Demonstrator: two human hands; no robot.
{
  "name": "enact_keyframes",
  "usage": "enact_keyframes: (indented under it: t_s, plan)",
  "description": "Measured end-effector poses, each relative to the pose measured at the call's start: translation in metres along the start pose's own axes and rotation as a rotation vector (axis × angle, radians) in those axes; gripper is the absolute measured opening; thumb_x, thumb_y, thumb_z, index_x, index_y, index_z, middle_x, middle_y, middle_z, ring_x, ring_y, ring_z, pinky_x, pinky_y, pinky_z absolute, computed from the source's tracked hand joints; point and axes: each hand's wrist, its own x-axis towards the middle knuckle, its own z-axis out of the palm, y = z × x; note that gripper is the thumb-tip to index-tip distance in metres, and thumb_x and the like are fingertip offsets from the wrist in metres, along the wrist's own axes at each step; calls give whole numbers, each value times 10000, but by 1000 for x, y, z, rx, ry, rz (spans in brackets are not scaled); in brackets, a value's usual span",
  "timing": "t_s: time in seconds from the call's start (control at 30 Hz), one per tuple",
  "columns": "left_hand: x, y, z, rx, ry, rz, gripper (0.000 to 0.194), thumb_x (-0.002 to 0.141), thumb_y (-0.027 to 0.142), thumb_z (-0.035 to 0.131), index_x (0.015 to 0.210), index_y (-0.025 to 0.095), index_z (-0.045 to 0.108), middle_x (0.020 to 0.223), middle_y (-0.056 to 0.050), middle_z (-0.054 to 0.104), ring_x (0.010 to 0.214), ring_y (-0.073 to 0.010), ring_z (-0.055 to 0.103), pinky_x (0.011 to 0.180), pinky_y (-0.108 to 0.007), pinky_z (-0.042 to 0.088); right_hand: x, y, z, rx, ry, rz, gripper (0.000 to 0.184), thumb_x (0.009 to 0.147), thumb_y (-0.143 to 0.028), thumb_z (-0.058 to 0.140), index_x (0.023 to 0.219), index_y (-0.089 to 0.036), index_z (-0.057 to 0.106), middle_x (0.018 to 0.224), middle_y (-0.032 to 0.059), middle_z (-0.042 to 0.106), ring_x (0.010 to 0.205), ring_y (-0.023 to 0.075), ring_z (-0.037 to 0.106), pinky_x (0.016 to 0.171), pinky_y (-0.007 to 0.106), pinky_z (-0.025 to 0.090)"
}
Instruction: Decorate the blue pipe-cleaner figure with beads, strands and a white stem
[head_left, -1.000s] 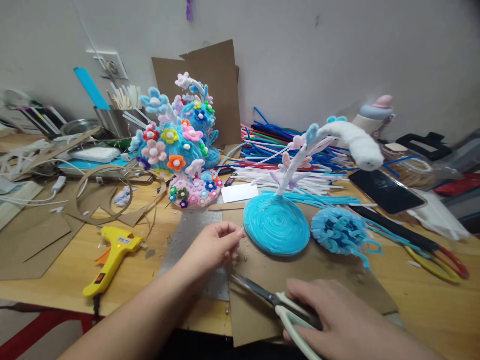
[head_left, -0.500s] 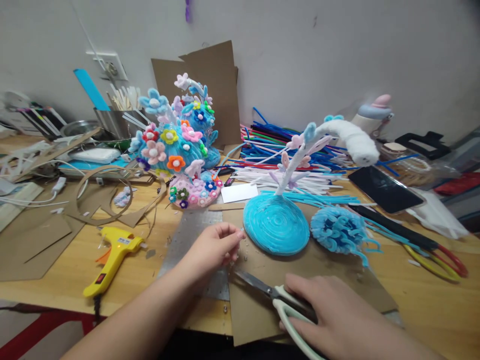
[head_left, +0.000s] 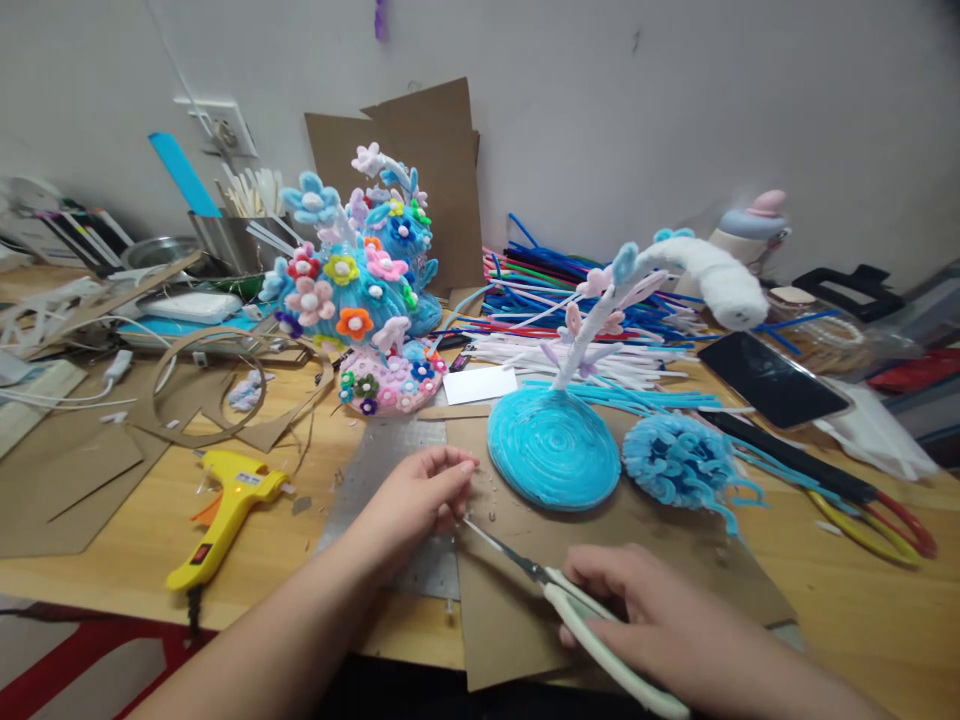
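My right hand (head_left: 622,610) is closed on the pale green handles of a pair of scissors (head_left: 570,600). The blades point left, with their tips just below the fingers of my left hand (head_left: 427,490). Thumb and forefinger of that left hand are pinched together; what lies between them is too small to make out. A small clear bead (head_left: 450,608) shows below it, near the table edge. Right of my left hand, a coiled blue disc (head_left: 555,450) carries a white curved stem (head_left: 600,320) with pastel petals. A fluffy blue piece (head_left: 679,460) lies beside the disc.
Cardboard (head_left: 525,620) lies under the scissors. A yellow glue gun (head_left: 229,515) rests at left, and black-sleeved pliers (head_left: 825,480) at right. Behind stand flower-covered pieces (head_left: 345,290) and a pile of pipe cleaners (head_left: 540,290). A phone (head_left: 772,378) lies at back right.
The scissors have turned, and their tips have risen slightly toward my left hand. My left hand has shifted a little left, still pinched.
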Motion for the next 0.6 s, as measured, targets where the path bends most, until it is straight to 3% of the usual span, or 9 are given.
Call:
enact_keyframes:
  t_s: [0.1, 0.23, 0.33, 0.6]
  plan:
    - [-12, -6, -3, 139, 95, 61, 258, 800, 429, 599, 847, 186, 527, 620, 58, 495, 491, -79, 414, 452, -201, 268, 2, 3, 0, 190, -56, 28, 217, 806, -370, 642, 741, -176, 570, 687, -39, 527, 664, 124, 458, 580, 240, 319]
    - [-31, -18, -2, 428, 94, 165, 221, 842, 383, 545, 769, 177, 572, 665, 15, 543, 623, -130, 495, 586, -255, 378, 3, 5, 2, 313, -91, 47, 228, 801, -362, 642, 752, -164, 539, 683, -45, 483, 648, 109, 414, 572, 236, 296]
    - [-37, -27, -1, 586, 126, 239, 227, 871, 349, 506, 744, 181, 588, 682, -5, 584, 662, -153, 520, 621, -278, 384, 4, 4, 6, 356, -112, 48, 211, 795, -336, 643, 752, -167, 524, 690, -45, 474, 643, 100, 404, 567, 230, 286]
    - [-38, -39, 0, 681, 205, 338, 256, 892, 331, 499, 702, 185, 587, 660, -8, 621, 641, -155, 559, 601, -268, 398, 2, 2, 14, 460, -183, 166, 218, 832, -339, 586, 753, -217, 423, 528, -108, 402, 423, 48, 342, 421, 183, 241]
